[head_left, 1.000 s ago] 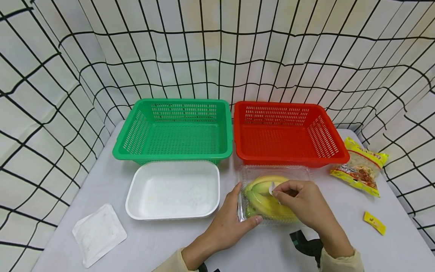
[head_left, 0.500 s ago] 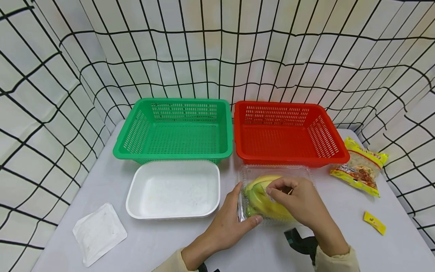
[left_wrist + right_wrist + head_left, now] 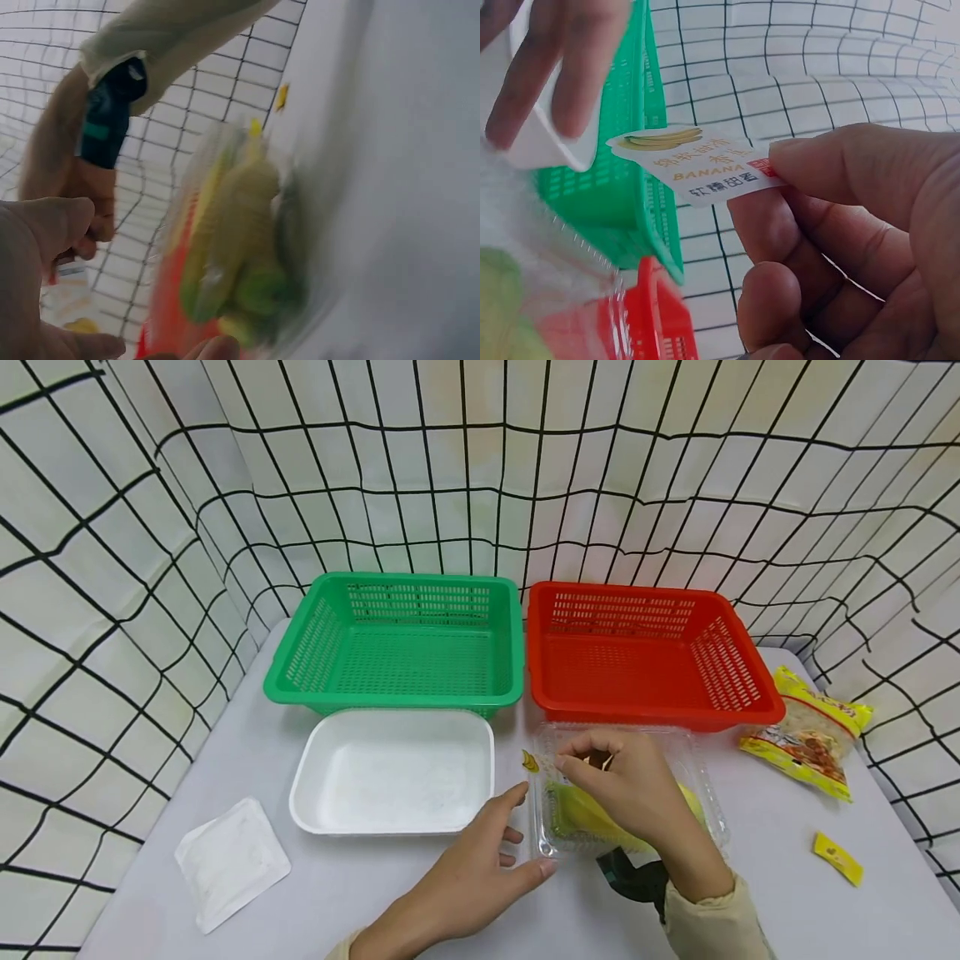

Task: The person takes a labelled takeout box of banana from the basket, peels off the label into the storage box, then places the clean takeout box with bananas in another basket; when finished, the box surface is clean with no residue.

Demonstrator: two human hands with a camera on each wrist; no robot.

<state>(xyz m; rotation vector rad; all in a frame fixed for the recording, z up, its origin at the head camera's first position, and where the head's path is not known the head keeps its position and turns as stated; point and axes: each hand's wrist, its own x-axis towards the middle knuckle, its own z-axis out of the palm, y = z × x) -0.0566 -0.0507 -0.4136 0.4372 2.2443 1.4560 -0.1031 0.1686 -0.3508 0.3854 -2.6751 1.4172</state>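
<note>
My right hand (image 3: 630, 785) pinches a white sticker (image 3: 690, 161) between thumb and forefinger; bananas and the word BANANA are printed on it. In the head view the sticker's banana picture (image 3: 530, 762) shows left of the fingertips, above the clear plastic box (image 3: 697, 756). Inside that box lie yellow-green bananas (image 3: 592, 814), partly hidden by my right hand. My left hand (image 3: 480, 877) is at the box's left side, thumb and fingers spread, holding nothing; whether the thumb touches the box I cannot tell. The left wrist view is blurred around the bananas.
Behind stand a green basket (image 3: 397, 700) and a red basket (image 3: 652, 714). A white tray (image 3: 397, 772) is left of the box. A white packet (image 3: 232, 864) lies far left; a noodle bag (image 3: 806, 735) and a small yellow packet (image 3: 837, 858) lie right. Black wire mesh (image 3: 487, 489) surrounds the table.
My right hand has moved left with the sticker, which now stands clear of the bananas. My left hand has let go of the box's side and shifted slightly down. The head view has turned a little.
</note>
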